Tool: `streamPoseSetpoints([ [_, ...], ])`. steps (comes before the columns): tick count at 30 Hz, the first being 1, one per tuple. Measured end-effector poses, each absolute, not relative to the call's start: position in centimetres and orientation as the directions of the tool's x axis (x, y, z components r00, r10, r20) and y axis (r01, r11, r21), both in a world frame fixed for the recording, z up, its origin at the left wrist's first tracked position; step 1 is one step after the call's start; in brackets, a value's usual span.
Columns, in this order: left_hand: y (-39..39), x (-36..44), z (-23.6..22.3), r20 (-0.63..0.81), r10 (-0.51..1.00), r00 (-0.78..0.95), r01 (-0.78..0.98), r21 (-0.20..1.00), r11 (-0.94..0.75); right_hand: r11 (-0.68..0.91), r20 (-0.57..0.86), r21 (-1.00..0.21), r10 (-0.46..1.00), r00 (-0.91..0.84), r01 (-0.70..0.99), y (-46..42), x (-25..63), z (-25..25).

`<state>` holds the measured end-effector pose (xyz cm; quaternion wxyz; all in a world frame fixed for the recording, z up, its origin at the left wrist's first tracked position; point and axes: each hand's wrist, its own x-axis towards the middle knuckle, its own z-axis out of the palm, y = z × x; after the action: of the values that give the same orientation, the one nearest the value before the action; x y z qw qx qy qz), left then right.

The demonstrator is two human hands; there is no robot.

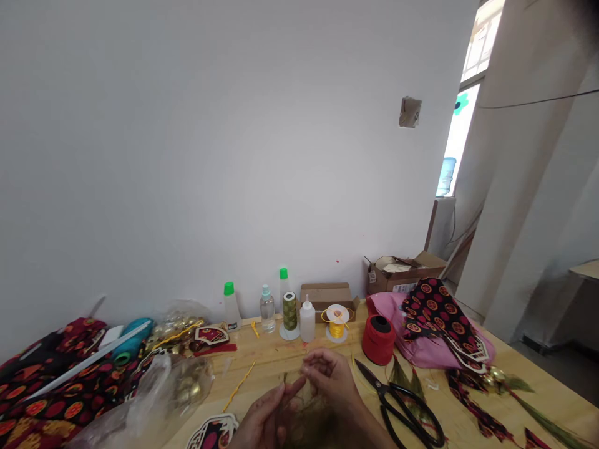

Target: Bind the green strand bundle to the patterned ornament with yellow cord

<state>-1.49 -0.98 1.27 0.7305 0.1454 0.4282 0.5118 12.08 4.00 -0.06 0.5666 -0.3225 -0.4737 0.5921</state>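
At the bottom middle of the head view my left hand (266, 415) and my right hand (333, 385) come close together over the wooden table. Thumb and fingers are pinched on both. Fine olive-green thread (306, 421) hangs between and below them, and a short dark tuft sticks up at the left fingertips. Exactly how the strands run through the fingers is too small to tell. Black-handled scissors (397, 396) lie just right of my right hand. Near my left hand lies a white-edged patterned ornament (215, 432) with a yellow cord (239, 386).
An olive thread spool (289, 312), a white squeeze bottle (307, 322), a yellow cord spool (337, 323) and a red thread cone (377, 340) stand behind my hands. Dark patterned fabric (60, 399) and a plastic bag of gold bells (187, 383) lie left; green tassels (407, 380) lie right.
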Motion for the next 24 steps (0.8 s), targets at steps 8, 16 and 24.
streamPoseSetpoints([
  [8, -0.5, -1.7, 1.2, -0.415, 0.909, 0.037, -0.718, 0.621, 0.313, 0.019, 0.163, -0.937, 0.907, -0.389, -0.349, 3.0, 11.8, -0.3],
  [16, -0.1, -2.4, 0.1, -0.279, 0.959, 0.045, -0.710, 0.666, 0.227, -0.116, 0.071, -0.931, 0.873, -0.482, -0.347, 3.4, 12.3, -0.3],
  [24, -0.2, -2.7, 0.4, -0.348, 0.933, -0.086, -0.758, 0.631, 0.165, -0.129, 0.039, -0.952, 0.850, -0.526, -0.278, 3.4, 12.4, -0.5],
])
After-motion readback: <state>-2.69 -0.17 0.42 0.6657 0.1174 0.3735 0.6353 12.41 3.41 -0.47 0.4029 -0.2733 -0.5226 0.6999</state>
